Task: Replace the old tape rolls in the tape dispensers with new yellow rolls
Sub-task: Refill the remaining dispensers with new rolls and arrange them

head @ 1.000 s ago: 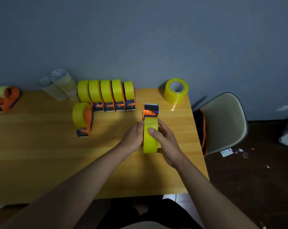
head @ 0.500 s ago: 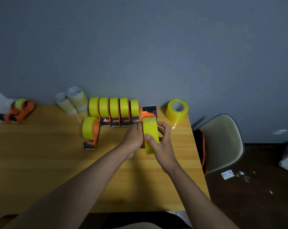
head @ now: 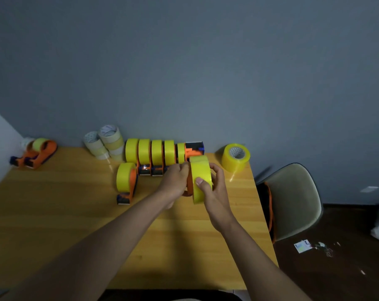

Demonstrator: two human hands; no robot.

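Both hands hold one loaded dispenser: the right hand (head: 214,187) wraps its yellow roll (head: 201,178), thumb on the tread and fingers curled round the far side, while the left hand (head: 175,178) grips the orange dispenser body (head: 189,187) from the other side. It sits at the right end of the row, near the table's (head: 53,213) back edge, seemingly just above or on the wood; which, I cannot tell.

Just beside it stands a row of five refilled dispensers (head: 156,152), bright yellow rolls upright and touching. One more loaded dispenser (head: 126,180) stands in front of that row's left end. A spare yellow roll (head: 235,157) rests near the right corner. Pale old rolls (head: 107,143) are stacked at the back, and two orange dispensers (head: 35,153) at the far left appear to carry a paler roll, so those probably remain to be done. By this count most of the job looks finished.

Hard to read: whether the held roll is fully seated on its hub, since the hands cover it, and what lies behind the far-left pair
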